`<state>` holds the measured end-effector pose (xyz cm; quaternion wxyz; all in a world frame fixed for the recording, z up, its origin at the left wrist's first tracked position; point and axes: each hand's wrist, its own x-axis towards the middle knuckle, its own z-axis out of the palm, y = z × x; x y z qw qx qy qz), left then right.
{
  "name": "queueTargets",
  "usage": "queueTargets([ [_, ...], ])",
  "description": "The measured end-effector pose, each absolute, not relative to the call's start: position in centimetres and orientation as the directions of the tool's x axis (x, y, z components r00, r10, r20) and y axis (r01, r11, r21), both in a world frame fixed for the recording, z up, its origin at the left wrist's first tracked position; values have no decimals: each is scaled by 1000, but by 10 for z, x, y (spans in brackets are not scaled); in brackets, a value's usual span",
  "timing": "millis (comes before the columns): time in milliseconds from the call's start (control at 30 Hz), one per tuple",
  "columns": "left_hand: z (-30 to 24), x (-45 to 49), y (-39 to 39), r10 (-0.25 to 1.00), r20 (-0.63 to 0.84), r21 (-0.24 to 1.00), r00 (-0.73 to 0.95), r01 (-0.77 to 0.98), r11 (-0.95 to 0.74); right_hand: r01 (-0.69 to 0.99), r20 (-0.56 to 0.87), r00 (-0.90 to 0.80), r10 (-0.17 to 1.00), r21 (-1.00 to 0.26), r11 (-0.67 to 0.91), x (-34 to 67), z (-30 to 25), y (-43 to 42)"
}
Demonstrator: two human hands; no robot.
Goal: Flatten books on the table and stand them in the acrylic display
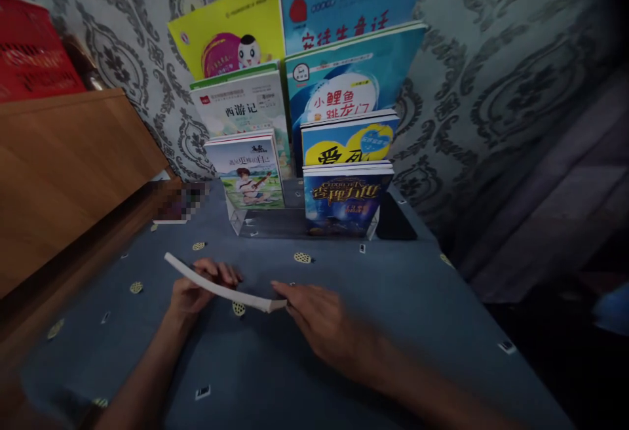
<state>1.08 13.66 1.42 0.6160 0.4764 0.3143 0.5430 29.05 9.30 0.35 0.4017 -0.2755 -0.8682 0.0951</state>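
Observation:
A thin book (216, 284) seen edge-on hangs low over a blue patterned tablecloth (393, 299). My left hand (199, 289) grips it from below, fingers curled round its middle. My right hand (319, 318) pinches its right corner with thumb and fingers. Behind them stands a clear tiered book rack (265, 223) filled with several children's books in two columns, the front ones being a book with a guitar player (250, 171) and a dark blue book (344, 197).
A wooden headboard or cabinet (63, 168) runs along the left, with a red crate (29, 50) on top. Grey patterned wallpaper (491, 56) lies behind the rack. The table's right edge drops to a dark floor area (565, 273).

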Motion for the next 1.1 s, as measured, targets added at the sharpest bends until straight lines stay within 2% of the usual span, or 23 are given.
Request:
queueTargets([
  [167, 15, 8, 138, 975, 82, 948, 207, -318, -12, 382, 639, -554, 534, -374, 845, 281, -15, 94],
  [300, 17, 8, 140, 976, 89, 950, 201, -311, -23, 374, 640, -558, 528, -373, 849, 278, -9, 98],
  [567, 17, 5, 147, 998, 47, 930, -46, -361, -61, 339, 613, -567, 551, -436, 834, 266, 9, 117],
  [733, 15, -4, 159, 982, 111, 931, -149, -330, -156, 437, 563, -504, 655, -488, 756, 244, 4, 135],
  [933, 17, 0, 188, 970, 158, 927, -186, -312, -211, 587, 439, -349, 828, -587, 558, 227, 5, 168],
  [1100, 19, 13, 217, 949, 241, 913, -204, -285, -293, 646, 431, -274, 860, -580, 497, 226, 12, 193],
])
